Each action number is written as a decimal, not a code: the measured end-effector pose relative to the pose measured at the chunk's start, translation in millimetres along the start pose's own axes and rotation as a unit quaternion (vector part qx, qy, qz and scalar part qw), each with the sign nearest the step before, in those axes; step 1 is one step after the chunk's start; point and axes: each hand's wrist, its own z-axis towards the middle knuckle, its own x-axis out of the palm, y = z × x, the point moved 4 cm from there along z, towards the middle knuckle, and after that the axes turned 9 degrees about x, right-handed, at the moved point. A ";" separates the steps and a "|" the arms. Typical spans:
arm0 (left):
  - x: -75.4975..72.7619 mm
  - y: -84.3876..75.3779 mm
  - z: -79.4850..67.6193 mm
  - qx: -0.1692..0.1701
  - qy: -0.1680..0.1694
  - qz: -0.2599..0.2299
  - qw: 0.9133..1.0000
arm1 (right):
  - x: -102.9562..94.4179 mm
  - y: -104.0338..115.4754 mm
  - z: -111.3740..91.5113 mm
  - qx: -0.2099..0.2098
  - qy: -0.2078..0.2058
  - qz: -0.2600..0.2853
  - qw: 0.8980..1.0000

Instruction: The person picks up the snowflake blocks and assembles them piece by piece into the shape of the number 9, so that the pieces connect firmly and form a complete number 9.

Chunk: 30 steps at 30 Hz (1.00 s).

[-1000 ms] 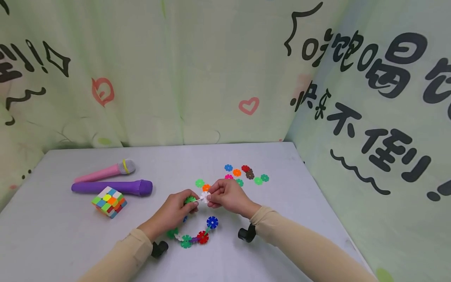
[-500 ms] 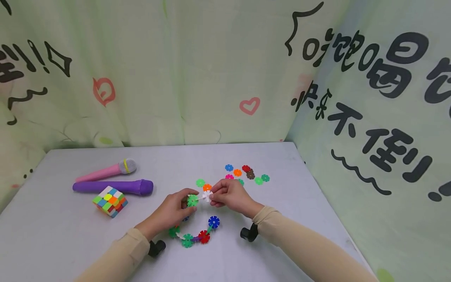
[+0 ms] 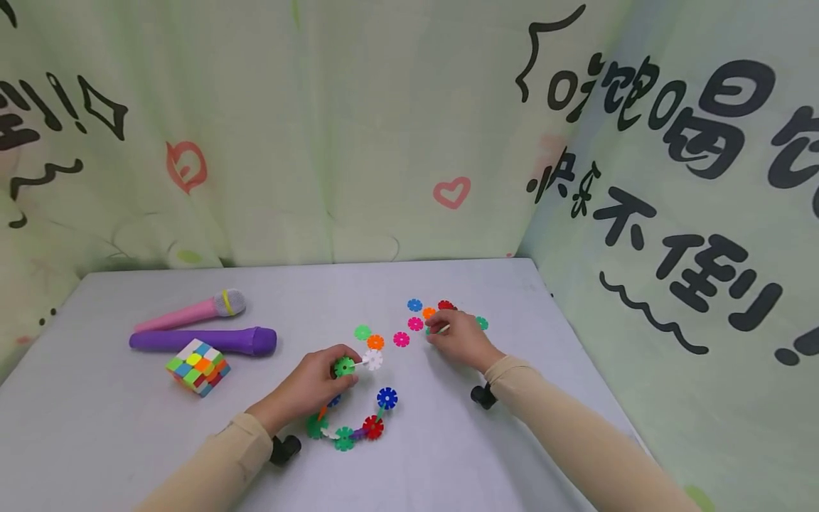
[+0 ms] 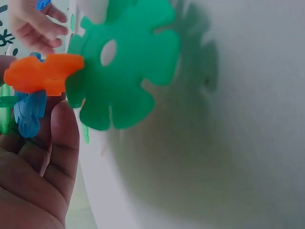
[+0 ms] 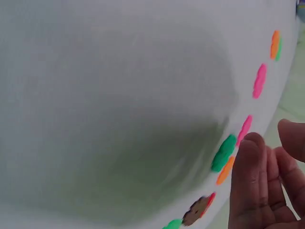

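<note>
My left hand [image 3: 308,387] pinches a green snowflake disc [image 3: 344,367] in a chain of interlocked discs. A white disc [image 3: 373,360] sticks out from that green one toward the right. The rest of the chain curves below the hand through a red disc [image 3: 373,427] to a blue disc [image 3: 387,398]. In the left wrist view a large green disc [image 4: 126,64] joins an orange disc [image 4: 40,71], with a blue disc [image 4: 29,114] by the fingers. My right hand [image 3: 466,340] hovers over the loose discs, fingers bent and nothing between them, close to a green disc [image 5: 224,153].
Loose discs lie beyond the hands, among them an orange disc [image 3: 375,342], a pink disc [image 3: 401,339] and a blue disc [image 3: 414,305]. On the left lie a pink microphone [image 3: 185,315], a purple microphone [image 3: 205,340] and a puzzle cube [image 3: 199,367]. Curtains [image 3: 371,142] hang behind the table.
My right hand has let go of the white disc and moved right and away, over the loose discs. The left hand stays nearly in place with the chain.
</note>
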 end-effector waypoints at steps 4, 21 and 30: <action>1.8 -0.8 -0.3 0.011 0.004 -0.007 1.000 | -3.3 -17.2 13.6 0.012 -0.017 -0.086 0.996; 0.7 0.4 3.6 0.006 -0.013 -0.003 1.000 | 7.7 -5.5 7.6 0.044 0.044 0.082 0.995; -0.4 -0.9 5.3 0.005 -0.040 -0.011 0.999 | 25.7 44.6 -17.5 0.027 0.142 0.234 0.961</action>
